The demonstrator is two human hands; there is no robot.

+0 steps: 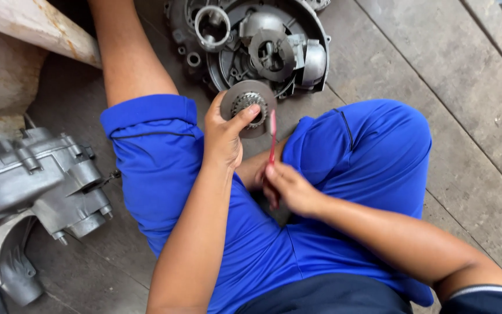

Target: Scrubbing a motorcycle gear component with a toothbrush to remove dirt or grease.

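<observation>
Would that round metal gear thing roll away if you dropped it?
Probably. The gear disc in the left hand is round and flat, so on edge it could roll across the plank floor. It looks solid metal, likely heavy and stiff, and perhaps greasy.

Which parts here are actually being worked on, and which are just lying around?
In use:
left hand holding round geared disc
right hand holding red brush

Lying about:
open engine cover
grey engine casing
</observation>
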